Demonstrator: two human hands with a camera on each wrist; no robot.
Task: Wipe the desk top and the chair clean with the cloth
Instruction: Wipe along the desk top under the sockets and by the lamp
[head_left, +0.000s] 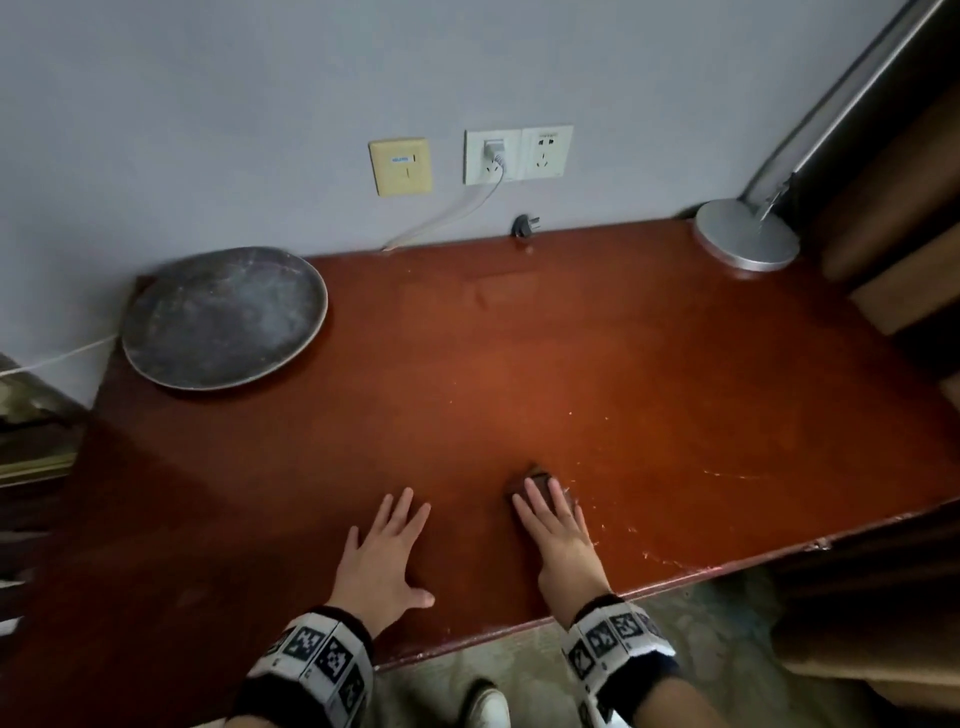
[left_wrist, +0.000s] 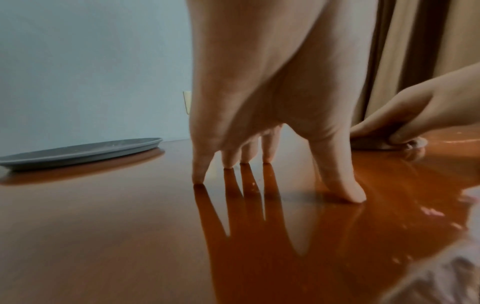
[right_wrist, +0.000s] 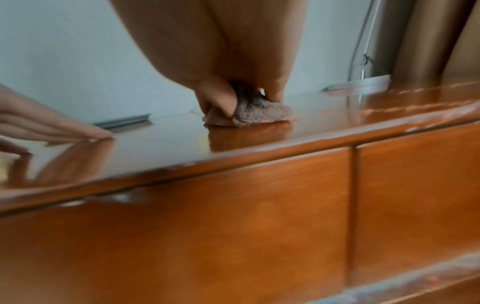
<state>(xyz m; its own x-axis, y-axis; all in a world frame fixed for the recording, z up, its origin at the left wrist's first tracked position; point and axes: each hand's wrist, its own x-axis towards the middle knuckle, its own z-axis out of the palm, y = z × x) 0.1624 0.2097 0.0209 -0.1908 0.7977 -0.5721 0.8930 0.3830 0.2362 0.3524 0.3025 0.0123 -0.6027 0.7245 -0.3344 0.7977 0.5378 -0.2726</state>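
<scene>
- Desk top (head_left: 519, 374): glossy red-brown wood, set against a pale grey-blue wall (head_left: 260, 104); it reflects the hands, and pale scratches and smears show on the near right part.
- Front edge of the desk is chipped in spots; right wrist view shows flat wooden drawer fronts (right_wrist: 233, 216) below the edge, with a vertical seam between two panels.
- Round grey metal tray (head_left: 223, 317), shallow, dull and smudged, sits at the far left corner, just beside the wall.
- Round silver lamp base (head_left: 746, 235) at the far right corner, with a thin arm rising from it.
- Wall holds a yellowish switch plate (head_left: 400, 166) and white sockets (head_left: 518, 154); a white cable (head_left: 447, 218) runs from the plug down to the left behind the desk.
- A loose dark plug (head_left: 524, 226) rests at the far edge of the desk.
- Brown curtain (head_left: 893, 208) hangs at the right.
- Patterned floor (head_left: 701, 623) shows below the near edge.
- Cloth (head_left: 535, 480): small, brownish, fuzzy terry texture, bunched into a low wad; lies on the desk near the front edge, right of centre, touching the wood. Long axis cannot be told, mostly covered.
- Right hand (head_left: 558, 540) lies on top of the cloth, fingers straight and pointing away, thumb tucked against the cloth's side, clamping it to the desk.
- Left hand (head_left: 384, 556) is flat, fingers spread, tips touching bare wood, holding nothing; just left of the right hand, apart from the cloth.
- Both wrists wear bands with black-and-white markers (head_left: 317, 649).
</scene>
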